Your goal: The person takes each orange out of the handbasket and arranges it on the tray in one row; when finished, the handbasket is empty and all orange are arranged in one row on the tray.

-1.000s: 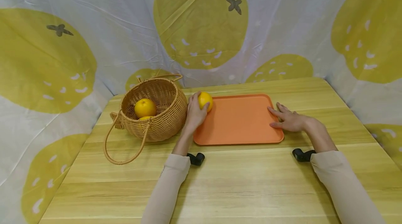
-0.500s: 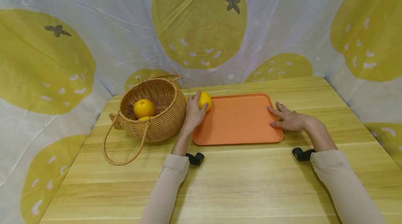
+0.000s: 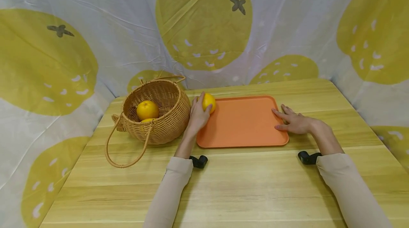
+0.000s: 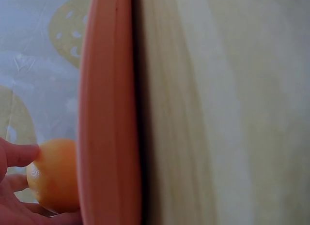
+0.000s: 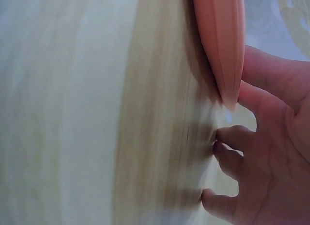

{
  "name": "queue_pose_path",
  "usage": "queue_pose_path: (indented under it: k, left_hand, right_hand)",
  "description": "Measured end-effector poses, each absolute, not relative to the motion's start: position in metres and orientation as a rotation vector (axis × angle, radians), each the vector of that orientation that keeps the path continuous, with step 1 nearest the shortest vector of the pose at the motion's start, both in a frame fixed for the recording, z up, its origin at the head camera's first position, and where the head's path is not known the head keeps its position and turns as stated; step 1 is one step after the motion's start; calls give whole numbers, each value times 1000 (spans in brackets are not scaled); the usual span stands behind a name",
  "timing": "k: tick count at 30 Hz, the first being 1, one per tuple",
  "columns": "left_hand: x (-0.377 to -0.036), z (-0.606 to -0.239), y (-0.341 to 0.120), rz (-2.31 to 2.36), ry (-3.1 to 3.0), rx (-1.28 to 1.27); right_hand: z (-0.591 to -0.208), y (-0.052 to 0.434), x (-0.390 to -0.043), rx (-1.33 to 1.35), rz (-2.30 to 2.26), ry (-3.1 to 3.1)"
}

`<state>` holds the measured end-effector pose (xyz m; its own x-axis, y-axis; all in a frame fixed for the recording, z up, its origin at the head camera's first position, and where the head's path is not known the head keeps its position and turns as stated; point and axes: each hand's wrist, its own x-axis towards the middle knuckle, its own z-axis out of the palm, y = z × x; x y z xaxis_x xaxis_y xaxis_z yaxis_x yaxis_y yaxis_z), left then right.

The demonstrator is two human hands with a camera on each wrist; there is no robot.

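Observation:
My left hand (image 3: 199, 114) grips a yellow-orange orange (image 3: 209, 103) at the left end of a flat orange tray (image 3: 243, 123). In the left wrist view the thumb and fingers curl round the orange (image 4: 54, 174), whose lower part is hidden behind the tray's rim (image 4: 109, 113). At the tray's right end my right hand (image 3: 295, 120) lies with fingers spread. Its thumb and index finger touch the rim there, while the other fingertips rest on the table, as the right wrist view shows beside the tray edge (image 5: 220, 36).
Left of the tray stands a round wicker basket (image 3: 169, 125), with one orange (image 3: 147, 110) and part of another (image 3: 147, 120) visible inside. Its front handle (image 3: 110, 150) hangs out over the wooden table (image 3: 249, 189). A fruit-print curtain (image 3: 281, 15) rises behind the table.

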<state>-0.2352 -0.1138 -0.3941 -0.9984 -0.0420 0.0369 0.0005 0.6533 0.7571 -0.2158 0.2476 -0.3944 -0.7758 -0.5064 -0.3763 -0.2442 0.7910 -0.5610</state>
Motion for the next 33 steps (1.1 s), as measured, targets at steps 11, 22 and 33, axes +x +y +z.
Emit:
queue_pose_path:
  k: [11,22,33]
  left_hand:
    - [-235,-394,-114,-1315,-2826,46]
    - [-224,-383,-118,-1298,-2889,15]
    - [-198,-311,-139,-1194,-2925,-301]
  right_hand:
    - [-395,249,-216,-561,-676,2459]
    - [-396,248,-217,-558,-679,2458]
    - [-397,248,-217,-552,-671,2459]
